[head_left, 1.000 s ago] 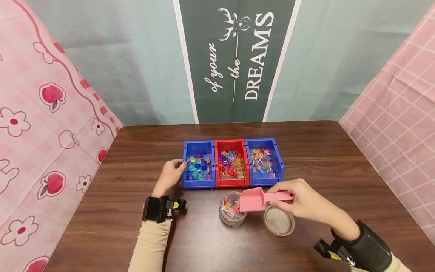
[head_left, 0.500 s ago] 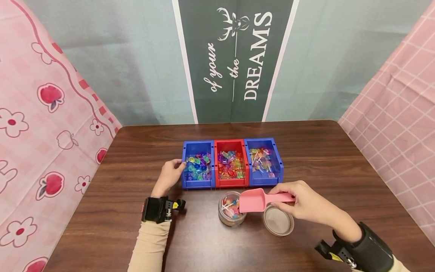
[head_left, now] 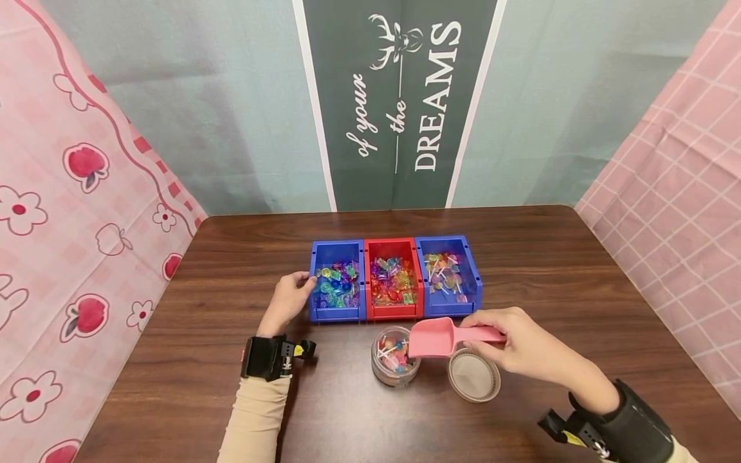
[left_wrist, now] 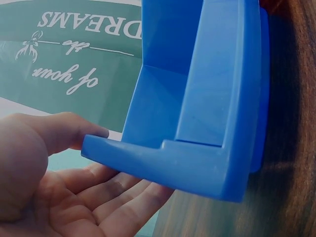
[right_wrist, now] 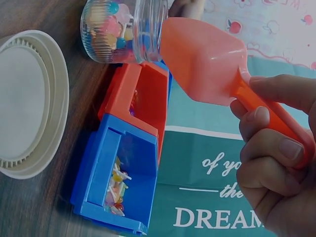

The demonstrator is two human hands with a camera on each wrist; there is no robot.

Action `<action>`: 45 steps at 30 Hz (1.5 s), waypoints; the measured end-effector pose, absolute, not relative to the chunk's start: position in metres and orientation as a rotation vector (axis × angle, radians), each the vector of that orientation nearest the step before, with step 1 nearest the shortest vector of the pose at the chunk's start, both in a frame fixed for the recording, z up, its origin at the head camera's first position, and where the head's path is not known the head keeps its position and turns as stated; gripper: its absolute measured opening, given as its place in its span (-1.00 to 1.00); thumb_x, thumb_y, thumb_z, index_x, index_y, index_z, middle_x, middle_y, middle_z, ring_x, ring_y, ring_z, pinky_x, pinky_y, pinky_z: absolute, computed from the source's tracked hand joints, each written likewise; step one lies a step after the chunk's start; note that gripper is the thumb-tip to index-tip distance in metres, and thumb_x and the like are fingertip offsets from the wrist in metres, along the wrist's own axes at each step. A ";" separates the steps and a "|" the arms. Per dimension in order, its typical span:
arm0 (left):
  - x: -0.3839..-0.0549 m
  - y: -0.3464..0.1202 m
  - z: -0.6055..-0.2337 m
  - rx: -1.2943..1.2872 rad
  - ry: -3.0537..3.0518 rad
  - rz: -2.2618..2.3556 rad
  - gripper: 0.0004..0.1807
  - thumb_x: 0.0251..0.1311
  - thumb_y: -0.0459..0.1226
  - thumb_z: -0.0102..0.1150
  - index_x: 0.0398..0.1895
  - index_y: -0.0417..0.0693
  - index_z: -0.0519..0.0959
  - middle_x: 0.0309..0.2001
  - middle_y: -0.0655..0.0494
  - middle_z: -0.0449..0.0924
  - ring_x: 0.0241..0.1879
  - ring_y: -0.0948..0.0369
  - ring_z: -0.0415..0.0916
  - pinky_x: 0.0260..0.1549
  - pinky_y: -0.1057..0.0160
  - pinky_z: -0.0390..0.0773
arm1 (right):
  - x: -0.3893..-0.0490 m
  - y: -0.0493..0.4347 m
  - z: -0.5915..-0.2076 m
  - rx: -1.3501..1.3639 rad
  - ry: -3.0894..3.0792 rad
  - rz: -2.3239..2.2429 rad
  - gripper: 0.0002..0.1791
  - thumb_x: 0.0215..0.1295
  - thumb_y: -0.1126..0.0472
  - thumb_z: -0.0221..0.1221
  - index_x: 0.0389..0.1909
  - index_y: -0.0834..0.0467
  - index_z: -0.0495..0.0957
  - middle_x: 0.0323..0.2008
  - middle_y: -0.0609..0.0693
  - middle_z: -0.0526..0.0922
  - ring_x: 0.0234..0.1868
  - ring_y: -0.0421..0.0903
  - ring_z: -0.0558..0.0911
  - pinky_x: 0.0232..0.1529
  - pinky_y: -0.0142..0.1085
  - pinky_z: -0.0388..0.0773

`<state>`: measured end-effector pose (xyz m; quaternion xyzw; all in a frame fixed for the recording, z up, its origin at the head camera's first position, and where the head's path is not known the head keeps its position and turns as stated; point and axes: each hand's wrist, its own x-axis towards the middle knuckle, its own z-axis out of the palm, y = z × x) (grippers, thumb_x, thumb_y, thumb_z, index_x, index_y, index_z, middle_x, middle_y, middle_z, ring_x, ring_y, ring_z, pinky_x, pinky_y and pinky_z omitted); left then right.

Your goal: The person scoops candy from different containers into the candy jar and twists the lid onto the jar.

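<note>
My right hand grips the handle of a pink scoop. The scoop's bowl is bare and hangs right at the mouth of a clear jar, partly overlapping its rim in the head view. Small lollipops and coloured candies lie inside the jar. On the other side, my left hand pinches the side wall of the left blue bin, thumb over the edge and fingers along the outside. That bin holds blue, green and purple candies.
Joined to the left bin are a red bin with red and yellow candies and another blue bin with lollipops. A round beige lid lies right of the jar. Curtains hang behind and beside the brown table.
The scoop has risen slightly at the jar's mouth and shifted a little to the right. Lollipops with white sticks now show more at the top of the jar. My left hand stays put.
</note>
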<state>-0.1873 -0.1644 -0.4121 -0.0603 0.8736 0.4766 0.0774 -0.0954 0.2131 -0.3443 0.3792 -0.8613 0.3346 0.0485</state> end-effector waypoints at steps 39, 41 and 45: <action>-0.187 -0.165 -0.410 -0.159 2.644 1.426 -0.53 0.42 -0.22 -0.09 0.22 -0.42 0.39 0.08 -0.35 0.56 0.04 -0.04 0.55 0.11 -0.01 0.55 | -0.140 0.220 -0.346 0.282 -2.863 0.778 -0.84 0.05 0.26 0.30 -0.47 0.32 0.63 -0.72 -0.06 0.42 -0.66 -0.24 0.25 -0.64 -0.44 0.11; -0.187 -0.165 -0.410 -0.162 2.648 1.421 -0.53 0.42 -0.22 -0.09 0.22 -0.42 0.40 0.08 -0.35 0.57 0.04 -0.04 0.55 0.11 -0.01 0.55 | -0.143 0.217 -0.347 0.251 -2.894 0.786 -0.83 0.05 0.26 0.29 -0.47 0.34 0.63 -0.73 -0.06 0.40 -0.66 -0.21 0.27 -0.65 -0.43 0.11; -0.187 -0.165 -0.411 -0.173 2.640 1.418 -0.54 0.42 -0.22 -0.09 0.22 -0.41 0.40 0.08 -0.34 0.57 0.03 -0.03 0.55 0.10 0.01 0.55 | -0.148 0.213 -0.350 0.224 -2.935 0.790 -0.79 0.06 0.26 0.28 -0.48 0.38 0.62 -0.74 -0.05 0.38 -0.67 -0.17 0.28 -0.65 -0.42 0.10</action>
